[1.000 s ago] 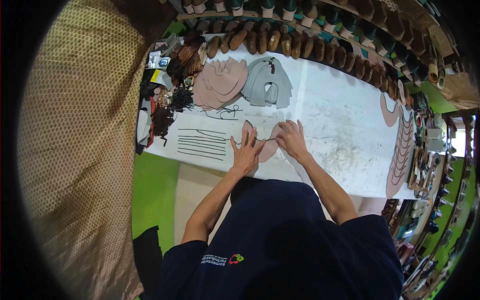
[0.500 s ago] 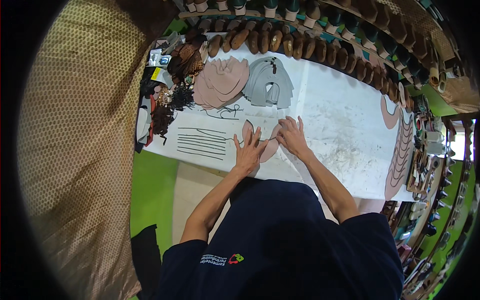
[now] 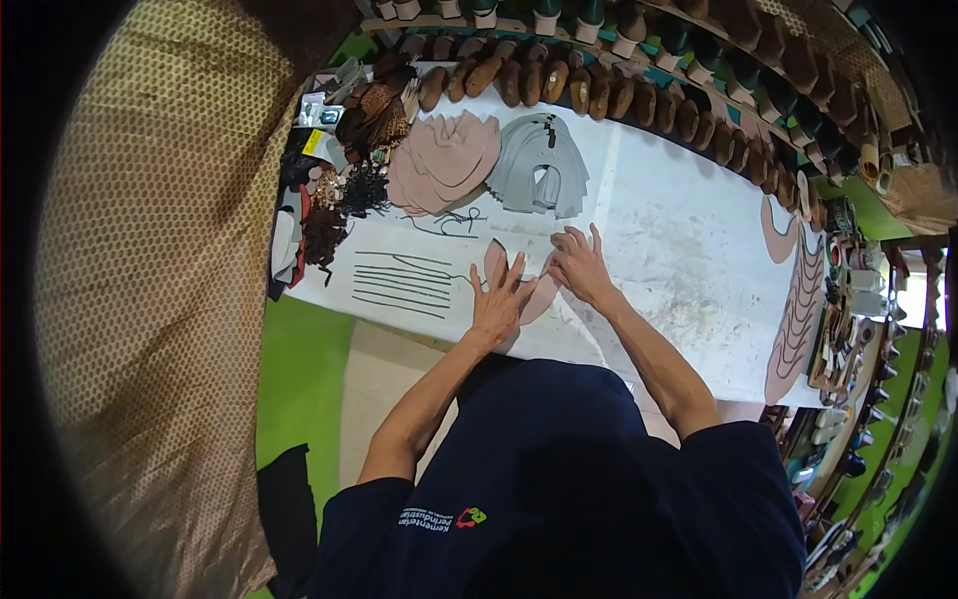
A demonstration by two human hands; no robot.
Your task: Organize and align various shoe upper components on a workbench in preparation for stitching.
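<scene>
A curved pink shoe-upper piece [image 3: 540,301] lies on the white table near its front edge, partly under my hands. My left hand [image 3: 498,302] rests flat over it with the fingers spread, pressing it and a thin dark cord [image 3: 463,278] that trails out to the left. At the piece's inner curve, my right hand [image 3: 581,270] pinches the cord between thumb and forefinger, its other fingers raised. Several more dark cords [image 3: 403,285] lie in rows to the left. The cord under my fingers is mostly hidden.
Stacked pink pieces [image 3: 439,165] and grey pieces [image 3: 539,165] lie farther back. Lasts [image 3: 554,82] line the far edge. Beads and trimmings [image 3: 349,190] crowd the left end. At the right end lies a row of overlapping pink pieces with dark edging [image 3: 793,324].
My right hand has shifted slightly down and its fingers have moved a little at the curve. My left hand stays spread in place. The view has turned very slightly.
</scene>
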